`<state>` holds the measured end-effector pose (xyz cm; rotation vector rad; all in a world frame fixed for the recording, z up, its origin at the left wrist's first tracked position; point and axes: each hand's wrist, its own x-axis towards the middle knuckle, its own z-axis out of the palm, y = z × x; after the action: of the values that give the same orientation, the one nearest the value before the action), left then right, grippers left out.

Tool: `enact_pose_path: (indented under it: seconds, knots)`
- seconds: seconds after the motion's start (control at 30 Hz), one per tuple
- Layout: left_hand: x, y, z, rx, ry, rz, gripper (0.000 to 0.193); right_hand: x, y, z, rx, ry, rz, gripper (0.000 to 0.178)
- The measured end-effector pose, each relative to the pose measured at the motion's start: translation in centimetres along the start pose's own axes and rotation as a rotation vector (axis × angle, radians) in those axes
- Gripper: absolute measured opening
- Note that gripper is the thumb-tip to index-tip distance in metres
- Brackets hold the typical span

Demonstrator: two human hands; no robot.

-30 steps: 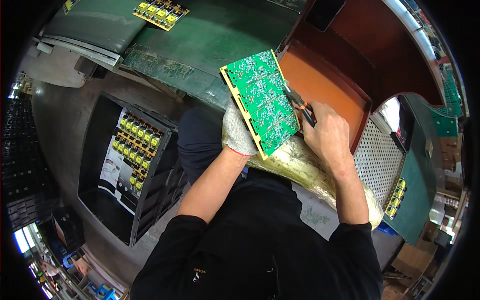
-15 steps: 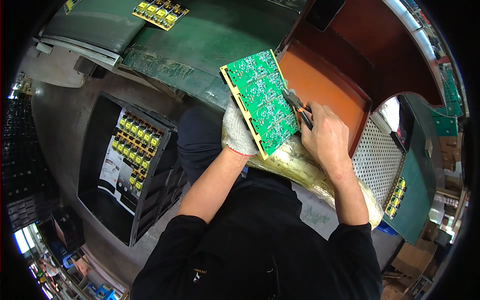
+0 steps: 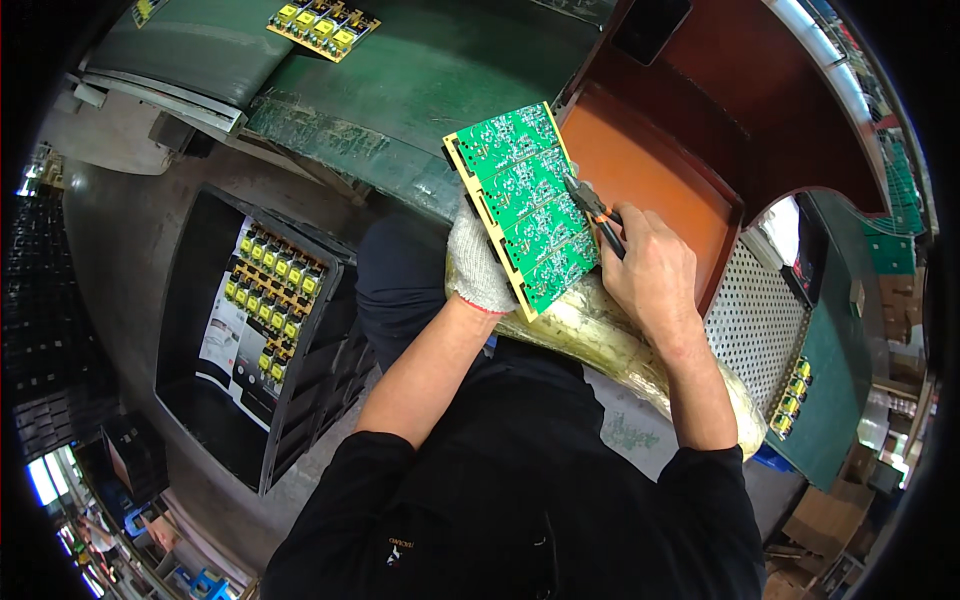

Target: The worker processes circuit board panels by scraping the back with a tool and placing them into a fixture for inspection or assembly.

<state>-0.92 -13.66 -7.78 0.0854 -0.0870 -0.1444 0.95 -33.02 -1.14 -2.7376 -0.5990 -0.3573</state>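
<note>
Above the lap, the gloved left hand grips a green circuit board panel, its long axis tilted away from the body. Right hand, fingers clenched on small cutters, touches the panel's right edge, beside the orange worktop.

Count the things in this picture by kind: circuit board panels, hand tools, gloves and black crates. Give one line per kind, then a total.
Circuit board panels: 1, green, in the left hand
Hand tools: 1, cutters, in the right hand
Gloves: 1, white
Black crates: 1
Total: 4
</note>
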Motion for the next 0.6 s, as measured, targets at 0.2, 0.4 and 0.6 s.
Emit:
enact_pose_path:
  seconds: [0.2, 0.4, 0.6]
  knots:
    - [-0.2, 0.1, -0.2, -0.007, 0.013, -0.010, 0.071, 0.3, 0.8, 0.0, 0.011, -0.094, 0.023, 0.023]
    - [-0.4, 0.2, -3.5, -0.161, -0.144, 0.012, 0.069, 2.1, -0.4, -0.1, 0.047, 0.016, 0.035, 0.024]
    - [-0.6, -0.2, -1.4, 0.052, 0.093, 0.090, 0.056, 2.5, -0.3, 0.0, 0.026, -0.022, 0.064, 0.026]
